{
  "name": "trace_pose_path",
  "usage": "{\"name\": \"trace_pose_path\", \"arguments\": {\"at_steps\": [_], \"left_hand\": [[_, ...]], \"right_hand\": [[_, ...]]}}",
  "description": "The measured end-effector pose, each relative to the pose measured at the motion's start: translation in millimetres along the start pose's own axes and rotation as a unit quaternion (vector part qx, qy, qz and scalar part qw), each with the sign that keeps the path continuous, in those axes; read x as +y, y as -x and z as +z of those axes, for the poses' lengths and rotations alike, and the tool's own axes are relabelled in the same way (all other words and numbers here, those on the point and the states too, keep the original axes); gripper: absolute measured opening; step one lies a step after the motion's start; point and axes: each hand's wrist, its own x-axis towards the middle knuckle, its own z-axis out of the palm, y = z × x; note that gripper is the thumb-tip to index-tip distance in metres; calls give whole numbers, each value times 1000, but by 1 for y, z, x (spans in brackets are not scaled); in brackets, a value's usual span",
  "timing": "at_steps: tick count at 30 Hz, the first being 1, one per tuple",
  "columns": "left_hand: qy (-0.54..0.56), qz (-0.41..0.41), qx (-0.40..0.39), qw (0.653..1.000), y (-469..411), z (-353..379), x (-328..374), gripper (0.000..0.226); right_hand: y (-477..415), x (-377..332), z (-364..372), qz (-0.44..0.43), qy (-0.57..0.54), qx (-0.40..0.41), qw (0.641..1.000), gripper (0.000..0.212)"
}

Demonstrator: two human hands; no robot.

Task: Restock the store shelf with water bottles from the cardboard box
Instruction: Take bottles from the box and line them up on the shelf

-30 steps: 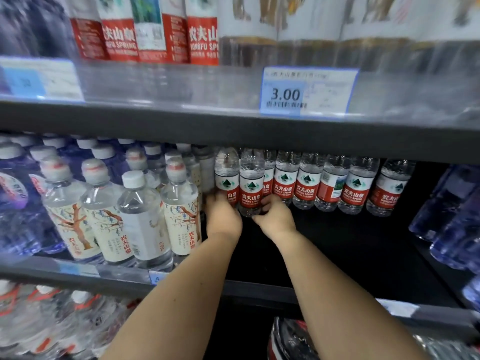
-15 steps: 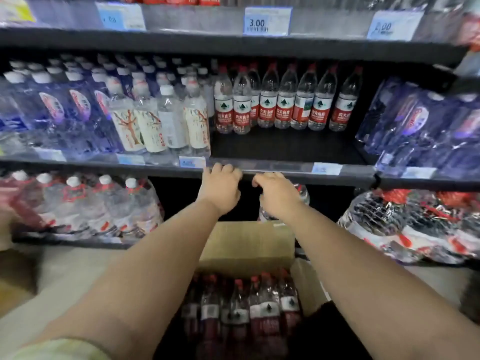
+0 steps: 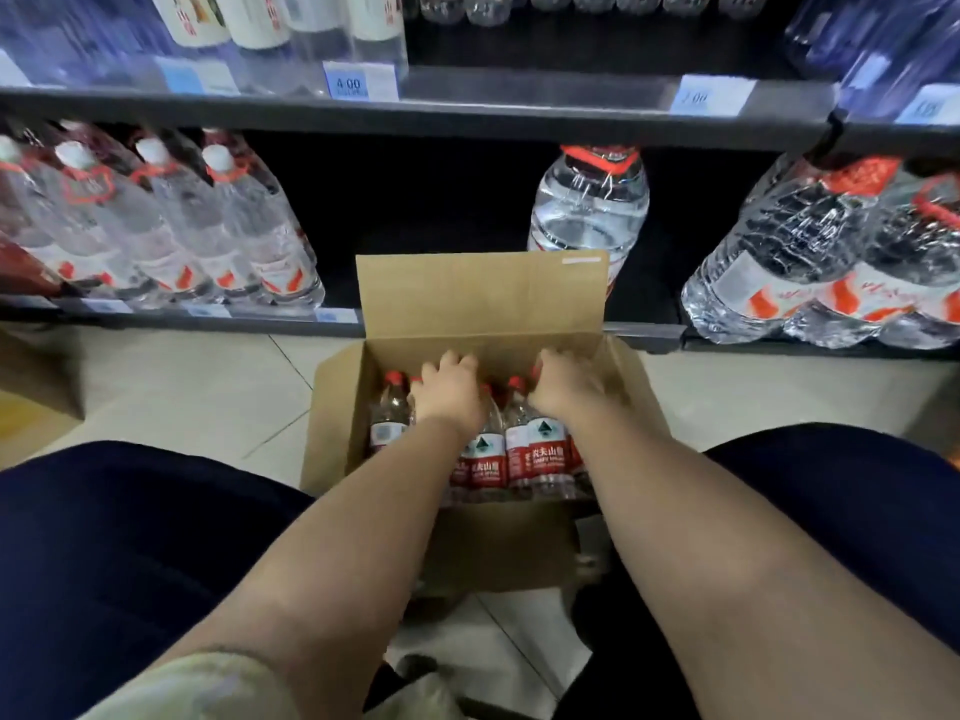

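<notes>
Pickup stage at the water aisle: you crouch over the stock with both arms stretched down and forward. At far left, large bottles (image 3: 171, 236) lean in a row on the bottom tier. In the centre, the cardboard box (image 3: 483, 298) sits open on the tiled floor between your knees, its far flap standing upright. Your left hand (image 3: 449, 397) lies over the red caps near the middle of the box, fingers bent downward. Whether they have closed on a neck is hidden by the back of the hand. The water bottles (image 3: 540, 449), red-labelled, stand upright and packed tight in the near part of the box. Your right hand (image 3: 569, 389) covers the caps just beside the right wall, and blur leaves its hold just as unclear. Farther right, a big jug (image 3: 589, 200) stands behind the flap, then shrink-wrapped packs (image 3: 831, 262). The step looks like drawing the next bottles. The next move calls for a firm pinch below each cap, a straight lift clear of the neighbours, then a rise to the store shelf (image 3: 519, 114) overhead.
</notes>
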Motion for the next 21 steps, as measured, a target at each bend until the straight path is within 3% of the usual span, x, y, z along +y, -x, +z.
{"name": "trace_pose_path", "arguments": {"at_steps": [5, 10, 13, 17, 21], "left_hand": [[5, -53, -103, 993, -7, 53, -11, 53], [-16, -65, -146, 987, -18, 92, -14, 51], [-56, -67, -127, 988, -22, 102, -20, 52], [-111, -52, -84, 989, -14, 107, -31, 56], [-102, -119, -30, 987, -5, 109, -47, 75]], "right_hand": [[-11, 19, 45, 81, -21, -66, 994, 48], [-13, 33, 99, 134, -70, -29, 988, 64], [-9, 42, 119, 139, -33, -22, 989, 74], [-3, 41, 136, 84, 150, 7, 985, 88], [-5, 34, 139, 106, 76, 18, 991, 83]]}}
